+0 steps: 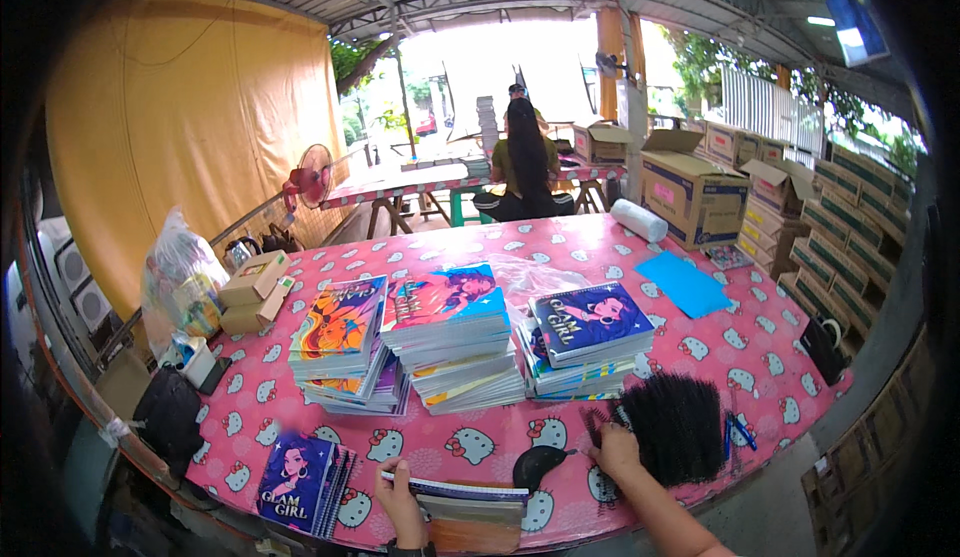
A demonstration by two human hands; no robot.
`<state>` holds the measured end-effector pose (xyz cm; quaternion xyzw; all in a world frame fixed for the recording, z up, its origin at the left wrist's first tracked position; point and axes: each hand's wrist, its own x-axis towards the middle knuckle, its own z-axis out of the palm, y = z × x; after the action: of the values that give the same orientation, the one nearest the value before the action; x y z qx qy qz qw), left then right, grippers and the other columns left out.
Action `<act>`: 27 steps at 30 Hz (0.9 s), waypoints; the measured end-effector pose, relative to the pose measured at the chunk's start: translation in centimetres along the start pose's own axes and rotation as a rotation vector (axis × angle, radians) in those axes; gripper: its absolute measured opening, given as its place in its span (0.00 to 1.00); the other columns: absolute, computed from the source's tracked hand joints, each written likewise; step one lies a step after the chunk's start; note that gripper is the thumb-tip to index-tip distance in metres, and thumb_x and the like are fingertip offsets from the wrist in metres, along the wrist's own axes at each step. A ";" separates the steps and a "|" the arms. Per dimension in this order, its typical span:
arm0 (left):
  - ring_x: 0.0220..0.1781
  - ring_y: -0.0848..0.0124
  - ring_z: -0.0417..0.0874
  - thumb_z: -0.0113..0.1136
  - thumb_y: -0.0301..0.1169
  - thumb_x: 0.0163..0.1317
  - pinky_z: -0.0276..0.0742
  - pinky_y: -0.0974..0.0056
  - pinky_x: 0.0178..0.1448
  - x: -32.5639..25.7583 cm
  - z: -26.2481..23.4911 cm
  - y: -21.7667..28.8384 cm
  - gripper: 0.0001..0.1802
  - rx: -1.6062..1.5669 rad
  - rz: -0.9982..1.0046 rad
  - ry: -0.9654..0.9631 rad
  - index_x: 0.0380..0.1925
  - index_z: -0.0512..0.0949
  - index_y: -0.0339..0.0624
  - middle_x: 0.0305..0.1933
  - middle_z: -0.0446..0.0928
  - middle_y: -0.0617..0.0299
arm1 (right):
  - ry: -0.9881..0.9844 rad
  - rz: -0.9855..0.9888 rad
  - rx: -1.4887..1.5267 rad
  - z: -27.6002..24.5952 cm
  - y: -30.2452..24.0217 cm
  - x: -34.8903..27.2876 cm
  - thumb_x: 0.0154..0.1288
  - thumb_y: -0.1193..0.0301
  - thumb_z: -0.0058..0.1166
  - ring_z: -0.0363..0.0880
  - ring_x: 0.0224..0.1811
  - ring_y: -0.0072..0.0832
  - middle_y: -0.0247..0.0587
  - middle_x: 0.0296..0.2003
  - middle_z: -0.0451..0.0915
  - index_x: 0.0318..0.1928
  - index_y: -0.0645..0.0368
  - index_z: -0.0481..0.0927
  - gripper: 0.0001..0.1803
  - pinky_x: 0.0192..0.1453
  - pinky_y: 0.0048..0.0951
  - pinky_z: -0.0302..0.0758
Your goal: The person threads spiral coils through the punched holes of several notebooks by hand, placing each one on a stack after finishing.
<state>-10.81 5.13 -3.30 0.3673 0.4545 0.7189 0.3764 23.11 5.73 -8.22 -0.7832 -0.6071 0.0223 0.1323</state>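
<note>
My left hand [401, 505] grips the left edge of a small stack of notebooks [470, 510] lying at the table's near edge. My right hand [614, 451] rests on the left side of a black bundle of bristly plastic spines [675, 425] on the pink patterned tablecloth [770, 357]. A black oval object [538, 465] lies between the two hands. Three tall stacks of colourful notebooks stand in the middle: left [345, 347], centre [455, 337], right [585, 342]. A short pile of purple-covered notebooks [300, 482] sits near my left hand.
A blue sheet [683, 284], a white roll [638, 220] and blue pens [738, 429] lie on the right. Small boxes [255, 289] and a plastic bag [180, 277] crowd the left end. A person [523, 167] sits at another table behind. Cardboard cartons [695, 197] line the right.
</note>
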 end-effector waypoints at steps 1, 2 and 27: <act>0.35 0.76 0.71 0.53 0.32 0.63 0.66 0.71 0.42 0.0 0.5 0.2 0.10 -0.018 -0.009 0.020 0.39 0.75 0.37 0.32 0.73 0.64 | 0.036 0.019 0.067 0.2 0.0 -0.1 0.47 0.61 0.63 0.78 0.44 0.47 0.52 0.39 0.78 0.39 0.63 0.76 0.22 0.50 0.42 0.74; 0.35 0.76 0.72 0.52 0.33 0.63 0.66 0.70 0.43 -0.2 1.0 0.5 0.11 -0.036 -0.018 0.038 0.38 0.75 0.37 0.31 0.74 0.63 | 0.048 0.033 0.096 -0.1 0.4 0.2 0.48 0.62 0.62 0.78 0.43 0.48 0.53 0.38 0.78 0.38 0.63 0.76 0.20 0.49 0.43 0.74; 0.68 0.53 0.58 0.50 0.38 0.63 0.47 0.47 0.69 -1.9 1.5 7.6 0.29 0.753 0.614 -0.154 0.62 0.63 0.36 0.66 0.61 0.46 | 0.015 -0.298 0.701 -11.6 -3.1 -1.6 0.61 0.75 0.47 0.75 0.45 0.48 0.54 0.39 0.75 0.51 0.65 0.67 0.17 0.50 0.38 0.72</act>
<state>-10.19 1.73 3.93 0.6468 0.5244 0.5533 0.0210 22.00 2.81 3.45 -0.5938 -0.6688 0.2033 0.3985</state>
